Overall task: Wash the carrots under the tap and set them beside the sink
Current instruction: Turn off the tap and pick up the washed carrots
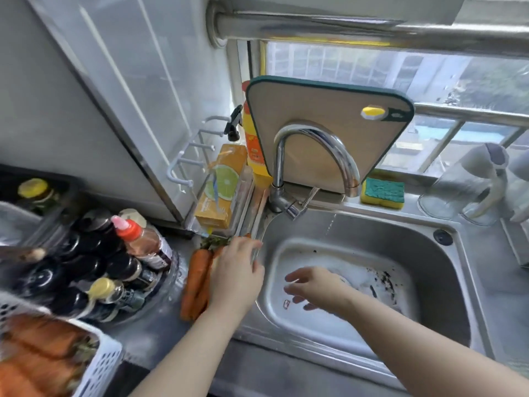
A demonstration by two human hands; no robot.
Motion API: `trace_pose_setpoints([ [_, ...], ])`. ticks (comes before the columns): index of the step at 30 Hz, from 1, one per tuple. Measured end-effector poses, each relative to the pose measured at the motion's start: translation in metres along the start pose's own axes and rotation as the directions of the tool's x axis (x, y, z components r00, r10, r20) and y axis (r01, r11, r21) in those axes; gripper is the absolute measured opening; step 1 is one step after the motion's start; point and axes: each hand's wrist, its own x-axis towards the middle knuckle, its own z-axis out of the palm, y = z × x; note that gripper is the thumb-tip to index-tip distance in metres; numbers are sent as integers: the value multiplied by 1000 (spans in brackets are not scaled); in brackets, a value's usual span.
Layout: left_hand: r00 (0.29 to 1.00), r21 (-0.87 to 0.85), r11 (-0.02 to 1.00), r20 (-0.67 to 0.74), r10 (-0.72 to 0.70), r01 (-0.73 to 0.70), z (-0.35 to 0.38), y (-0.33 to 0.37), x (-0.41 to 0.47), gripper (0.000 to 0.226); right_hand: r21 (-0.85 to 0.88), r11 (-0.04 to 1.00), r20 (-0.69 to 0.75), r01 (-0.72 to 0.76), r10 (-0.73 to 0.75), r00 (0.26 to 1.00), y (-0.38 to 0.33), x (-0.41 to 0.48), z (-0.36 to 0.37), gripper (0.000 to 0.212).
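Observation:
Two washed carrots (pixel 194 282) lie side by side on the steel counter just left of the sink (pixel 446 282), green tops pointing away from me. My left hand (pixel 234 273) lies on a third carrot next to them at the sink's rim, fingers wrapped over it; most of that carrot is hidden under the palm. My right hand (pixel 315 287) hovers over the basin with fingers spread and nothing in it. The curved chrome tap (pixel 315 156) lets a thin stream of water fall into the basin. More carrots (pixel 43 353) fill a white basket (pixel 106 365) at the lower left.
Several dark sauce bottles (pixel 94 267) crowd the counter left of the carrots. A box with a lime picture (pixel 221 187) stands by the tap. Behind the tap lean a cutting board (pixel 329 110), a sponge (pixel 382 193) and, at right, a pitcher (pixel 475 184). Dirt specks lie in the basin.

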Motion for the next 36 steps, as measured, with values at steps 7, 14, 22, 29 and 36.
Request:
trace_pose_setpoints([
  [7, 946, 38, 947, 55, -321, 319, -19, -54, -17, 64, 349, 932, 171, -100, 42, 984, -42, 24, 60, 24],
  [14, 852, -64, 867, 230, -470, 495, -21, -68, -18, 94, 452, 874, 157, -178, 118, 980, -54, 39, 83, 16],
  [22, 803, -106, 823, 321, -503, 558, -22, -85, -3, 111, 540, 799, 167, -266, 208, 964, -64, 42, 88, 19],
  [29, 833, -282, 791, 301, -465, 543, -12, -86, -10, 111, 570, 779, 183, -261, 189, 965, -71, 45, 88, 33],
  [36, 845, -435, 724, 301, -443, 535, -7, -77, -11, 107, 571, 769, 206, -286, 204, 957, -71, 40, 77, 13],
])
